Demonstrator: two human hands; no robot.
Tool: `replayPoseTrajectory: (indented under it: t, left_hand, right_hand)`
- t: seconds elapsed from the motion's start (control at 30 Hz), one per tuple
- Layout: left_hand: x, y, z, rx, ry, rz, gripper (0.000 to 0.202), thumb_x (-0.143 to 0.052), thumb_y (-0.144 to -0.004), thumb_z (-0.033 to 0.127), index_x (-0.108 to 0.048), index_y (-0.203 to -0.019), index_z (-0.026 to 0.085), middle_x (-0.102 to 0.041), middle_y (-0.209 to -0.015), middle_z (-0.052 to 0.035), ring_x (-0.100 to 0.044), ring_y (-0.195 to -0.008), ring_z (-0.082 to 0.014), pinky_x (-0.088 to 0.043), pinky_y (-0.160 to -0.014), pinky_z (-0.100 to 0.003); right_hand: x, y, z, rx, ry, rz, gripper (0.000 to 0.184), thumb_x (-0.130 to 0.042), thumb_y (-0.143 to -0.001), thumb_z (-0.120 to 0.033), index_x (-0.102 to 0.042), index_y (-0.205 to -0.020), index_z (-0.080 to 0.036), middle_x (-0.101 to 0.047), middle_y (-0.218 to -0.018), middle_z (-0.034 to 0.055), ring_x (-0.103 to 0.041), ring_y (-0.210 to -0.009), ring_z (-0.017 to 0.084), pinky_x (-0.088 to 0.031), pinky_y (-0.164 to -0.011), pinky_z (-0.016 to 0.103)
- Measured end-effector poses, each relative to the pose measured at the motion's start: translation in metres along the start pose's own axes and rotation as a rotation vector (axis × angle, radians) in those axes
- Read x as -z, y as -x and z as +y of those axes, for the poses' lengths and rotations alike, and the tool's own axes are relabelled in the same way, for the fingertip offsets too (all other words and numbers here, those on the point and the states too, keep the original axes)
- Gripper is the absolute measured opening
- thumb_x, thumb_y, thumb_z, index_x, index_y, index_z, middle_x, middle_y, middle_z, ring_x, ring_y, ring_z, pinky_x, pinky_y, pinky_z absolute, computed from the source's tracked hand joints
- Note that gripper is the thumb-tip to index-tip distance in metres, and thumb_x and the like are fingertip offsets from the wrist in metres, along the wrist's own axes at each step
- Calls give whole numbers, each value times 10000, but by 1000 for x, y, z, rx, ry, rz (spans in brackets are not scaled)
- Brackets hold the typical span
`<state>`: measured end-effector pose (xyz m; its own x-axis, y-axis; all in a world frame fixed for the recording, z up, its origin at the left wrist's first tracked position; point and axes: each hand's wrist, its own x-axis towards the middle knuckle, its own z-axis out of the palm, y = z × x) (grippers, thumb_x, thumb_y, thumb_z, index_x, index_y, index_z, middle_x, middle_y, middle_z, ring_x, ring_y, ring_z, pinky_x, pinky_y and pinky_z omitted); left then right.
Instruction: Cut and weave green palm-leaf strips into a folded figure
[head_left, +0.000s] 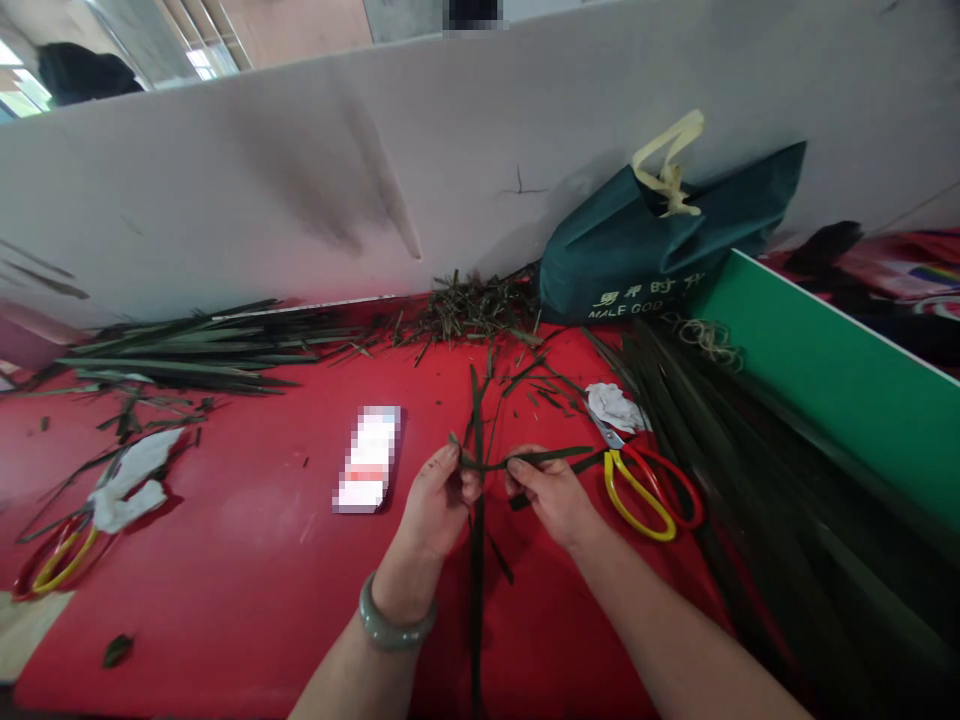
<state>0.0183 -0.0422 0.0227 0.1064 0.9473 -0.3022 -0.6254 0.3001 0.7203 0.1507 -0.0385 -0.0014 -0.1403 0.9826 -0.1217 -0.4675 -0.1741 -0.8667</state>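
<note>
A dark green leaf strip (pixel 491 467) spans the gap between the left hand (pixel 439 500) and the right hand (pixel 551 495), each pinching it between thumb and fingers, above the middle of the red desk (pixel 247 580). A long strip (pixel 478 570) crosses it by the left fingers, running toward the near edge. Clippings (pixel 480 308) heaped at the far edge suggest some trimming is done; the held piece looks barely begun, with long leaves (pixel 697 430) lying down the right side. Scissors (pixel 613 470) crowd the right hand; the roomiest stretch lies left, beyond the phone (pixel 367 460).
</note>
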Motion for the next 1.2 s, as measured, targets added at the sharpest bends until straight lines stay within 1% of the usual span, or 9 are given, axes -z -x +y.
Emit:
replayPoseTrajectory:
  t: [0.3, 0.43, 0.5, 0.63, 0.77, 0.87, 1.0, 1.1, 1.2]
  left_hand:
    - [-2, 4, 8, 31, 68, -88, 263, -599, -661, 280, -409, -539, 145, -301, -412, 72, -299, -372, -24, -233, -393, -175]
    - [-2, 2, 6, -100, 46, -34, 254, -570, -693, 394, -541, -808, 168, -421, -511, 53, -377, -425, -36, -289, -420, -176]
    - [-3, 2, 1, -180, -75, -21, 309, -578, -688, 394, -537, -907, 180, -492, -585, 35, -435, -475, -51, -326, -451, -184]
    - [-6, 3, -10, -228, -422, -26, 156, -594, -685, 294, -559, -732, 149, -532, -593, 21, -481, -535, -78, -379, -532, -208]
    - [-4, 5, -13, -320, -705, -2, 144, -527, -727, 272, -568, -663, 149, -533, -602, 9, -483, -590, -99, -389, -576, -215]
    - [0, 5, -10, -440, -924, 25, 143, -492, -746, 248, -562, -658, 161, -511, -598, 9, -466, -587, -99, -372, -569, -212]
    - [7, 1, -8, -632, -1173, 30, 157, -469, -747, 213, -564, -633, 161, -511, -603, 0, -458, -593, -106, -353, -589, -229]
    - [8, -2, -8, -608, -1141, 65, 168, -463, -753, 235, -551, -637, 151, -506, -601, -1, -456, -589, -108, -352, -575, -229]
    - [5, -1, -8, -465, -952, 47, 199, -458, -764, 282, -536, -646, 142, -489, -577, 7, -446, -563, -99, -356, -541, -217]
  right_hand:
    - [11, -8, -4, 3, 22, 50, 154, -654, -613, -312, -595, -651, -175, -521, -508, -42, -469, -477, 82, -371, -485, 209]
    - [6, -8, -5, 11, -54, 115, 168, -654, -612, -319, -576, -599, -171, -508, -495, -39, -454, -462, 81, -355, -454, 207]
    - [1, -7, -5, 23, -90, 152, 175, -652, -618, -314, -565, -581, -167, -494, -492, -40, -441, -458, 75, -349, -443, 202]
    - [-10, -1, -1, -3, -60, 123, 164, -641, -633, -316, -572, -616, -168, -506, -511, -43, -447, -463, 72, -379, -467, 202]
    - [-12, 4, 4, 57, 167, 83, 139, -598, -677, -326, -575, -676, -189, -531, -566, -38, -489, -517, 89, -417, -513, 216]
    - [-9, 8, 2, 253, 519, 61, 133, -516, -750, -309, -596, -744, -204, -572, -653, -5, -537, -615, 121, -447, -587, 243]
    - [-10, 16, -2, 529, 911, -41, 231, -445, -797, -267, -573, -980, -207, -602, -876, 66, -566, -800, 163, -462, -727, 293]
    - [-11, 17, -4, 539, 984, -65, 273, -417, -812, -269, -546, -1040, -192, -603, -927, 84, -568, -846, 172, -466, -742, 293]
    - [-8, 12, -9, 440, 847, 14, 241, -374, -833, -275, -592, -896, -192, -620, -820, 47, -577, -812, 153, -461, -730, 260]
